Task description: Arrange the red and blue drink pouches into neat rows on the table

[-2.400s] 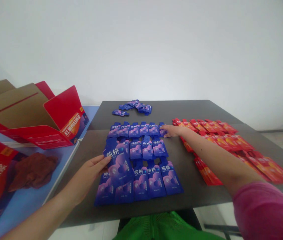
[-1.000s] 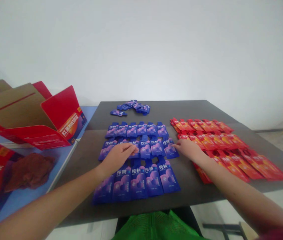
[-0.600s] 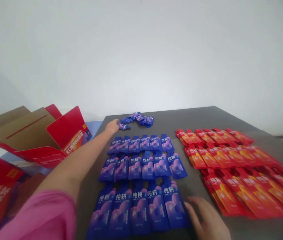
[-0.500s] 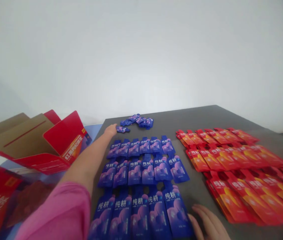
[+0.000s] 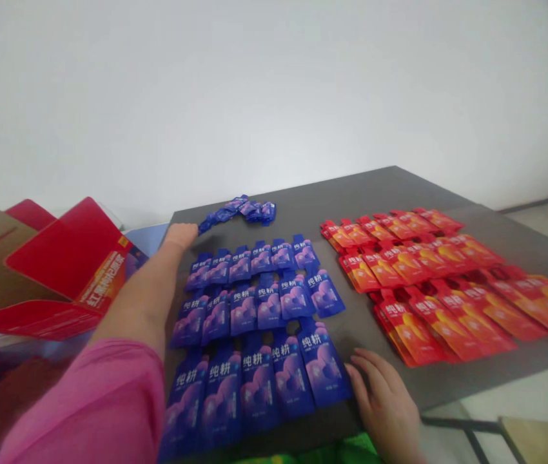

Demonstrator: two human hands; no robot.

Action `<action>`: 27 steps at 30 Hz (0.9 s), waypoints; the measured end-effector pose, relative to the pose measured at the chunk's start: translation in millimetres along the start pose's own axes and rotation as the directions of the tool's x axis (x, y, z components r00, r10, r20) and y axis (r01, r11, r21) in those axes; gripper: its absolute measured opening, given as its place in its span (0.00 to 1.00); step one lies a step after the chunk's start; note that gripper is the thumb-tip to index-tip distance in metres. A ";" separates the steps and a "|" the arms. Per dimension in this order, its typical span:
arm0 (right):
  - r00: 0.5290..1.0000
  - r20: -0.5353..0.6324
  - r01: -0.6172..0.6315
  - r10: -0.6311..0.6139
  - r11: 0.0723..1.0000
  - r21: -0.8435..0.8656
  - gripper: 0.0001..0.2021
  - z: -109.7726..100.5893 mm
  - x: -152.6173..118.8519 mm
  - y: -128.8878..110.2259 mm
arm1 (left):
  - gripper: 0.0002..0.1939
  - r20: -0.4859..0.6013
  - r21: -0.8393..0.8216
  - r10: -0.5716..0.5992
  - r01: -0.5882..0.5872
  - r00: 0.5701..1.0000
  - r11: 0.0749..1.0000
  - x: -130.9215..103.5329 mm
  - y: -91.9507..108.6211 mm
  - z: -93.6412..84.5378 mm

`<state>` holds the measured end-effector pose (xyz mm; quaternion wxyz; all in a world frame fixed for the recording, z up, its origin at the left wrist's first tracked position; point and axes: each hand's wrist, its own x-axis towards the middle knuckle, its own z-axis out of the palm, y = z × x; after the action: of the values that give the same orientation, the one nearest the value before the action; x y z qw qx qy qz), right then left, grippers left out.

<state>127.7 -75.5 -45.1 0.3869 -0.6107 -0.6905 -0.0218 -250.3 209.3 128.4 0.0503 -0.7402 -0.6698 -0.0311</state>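
Note:
My left hand (image 5: 184, 234) is stretched to the far left of the dark table, beside a blue pouch (image 5: 206, 223) at the near end of a loose heap; its fingers are hidden. My right hand (image 5: 384, 403) rests near the front edge, fingers apart and holding nothing, close to the rightmost pouch (image 5: 325, 368) of the front row. Between my arms lie three rows of blue-purple pouches (image 5: 244, 309), overlapping side by side. The loose heap of blue pouches (image 5: 253, 210) lies at the back of the table.
Several layered rows of red-orange pouches (image 5: 414, 264) cover the right part of the grey table (image 5: 346, 187). An open red cardboard box (image 5: 56, 251) stands at the left, with another red printed item in front of it. A pale wall rises behind the table.
The view has tilted down and shifted right, so the tabletop sits higher and further left. My left hand now hides the spot where a separate blue pouch lay beside it.

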 end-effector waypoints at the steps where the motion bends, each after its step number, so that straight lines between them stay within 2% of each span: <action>1: 1.000 -0.002 -0.009 0.009 1.000 0.019 0.13 0.4 0.7 0.2 | 0.16 -0.013 0.053 -0.045 0.046 0.999 0.998 0.2 -2.0 -3.5; 4: 0.999 0.015 -0.048 0.046 0.990 0.131 0.11 -2.9 3.8 0.7 | 0.18 -0.092 0.149 -0.115 0.128 0.989 0.981 -6.3 4.7 -19.2; 6: 0.991 0.033 -0.132 0.128 0.960 0.248 0.11 -11.5 11.1 -4.6 | 0.22 -0.164 0.188 -0.081 0.111 0.983 0.976 -22.4 24.7 -31.3; 8: 0.959 0.109 -0.283 0.261 0.868 0.407 0.13 -24.5 24.9 -17.3 | 0.24 -0.221 0.216 0.005 0.044 0.975 0.975 -51.0 57.9 -42.0; 10: 0.904 0.261 -0.426 0.338 0.680 0.596 0.17 -38.5 42.5 -36.4 | 0.23 -0.276 0.272 0.219 -0.142 0.936 0.952 -90.7 100.0 -48.9; 12: 0.862 0.416 -0.506 0.290 0.453 0.733 0.22 -50.0 57.6 -58.8 | 0.20 -0.266 0.302 0.446 -0.366 0.855 0.880 -136.7 144.2 -49.6; 13: 0.848 0.464 -0.529 0.257 0.355 0.770 0.24 -54.0 62.1 -69.8 | 0.20 -0.240 0.322 0.566 -0.486 0.789 0.813 -160.0 165.0 -47.2; 15: 0.832 0.499 -0.550 0.243 0.235 0.802 0.26 -58.6 63.2 -88.3 | 0.20 -0.241 0.347 0.731 -0.647 0.639 0.680 -203.0 201.0 -37.8; 16: 0.824 0.496 -0.555 0.274 0.210 0.805 0.25 -59.7 60.4 -94.6 | 0.20 -0.263 0.358 0.770 -0.682 0.582 0.638 -221.5 215.5 -31.6; 17: 0.812 0.487 -0.561 0.323 0.201 0.803 0.24 -60.3 56.2 -98.1 | 0.20 -0.294 0.378 0.768 -0.669 0.569 0.640 -237.6 227.4 -25.2; 19: 0.776 0.468 -0.585 0.423 0.205 0.785 0.21 -62.1 47.7 -95.3 | 0.21 -0.328 0.376 0.728 -0.623 0.603 0.686 -263.4 242.9 -14.5; 21: 0.746 0.476 -0.617 0.465 0.218 0.756 0.19 -66.7 44.9 -79.0 | 0.21 -0.331 0.305 0.702 -0.632 0.631 0.712 -283.0 247.3 -8.6; 22: 0.743 0.478 -0.627 0.469 0.239 0.741 0.18 -70.4 46.9 -66.6 | 0.21 -0.333 0.248 0.717 -0.676 0.613 0.694 -291.7 246.0 -7.1; 24: 0.758 0.456 -0.627 0.467 0.327 0.707 0.17 -79.7 57.4 -37.7 | 0.18 -0.391 0.123 0.762 -0.791 0.516 0.599 -308.1 238.1 -4.0; 25: 0.776 0.417 -0.612 0.473 0.404 0.680 0.16 -84.5 64.7 -23.3 | 0.17 -0.443 0.065 0.768 -0.838 0.462 0.541 -315.8 232.7 -1.3; 26: 0.795 0.389 -0.599 0.466 0.500 0.625 0.16 -88.8 72.1 -10.3 | 0.15 -0.503 0.012 0.751 -0.866 0.427 0.500 -323.0 226.9 2.6; 27: 0.807 0.374 -0.590 0.457 0.593 0.549 0.16 -92.1 78.8 0.5 | 0.14 -0.555 -0.041 0.718 -0.876 0.419 0.480 -329.5 221.2 7.7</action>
<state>178.4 -56.5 63.3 0.4912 -0.6154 -0.4775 0.3899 -63.7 -137.1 76.1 0.0954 -0.9356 -0.1790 -0.2892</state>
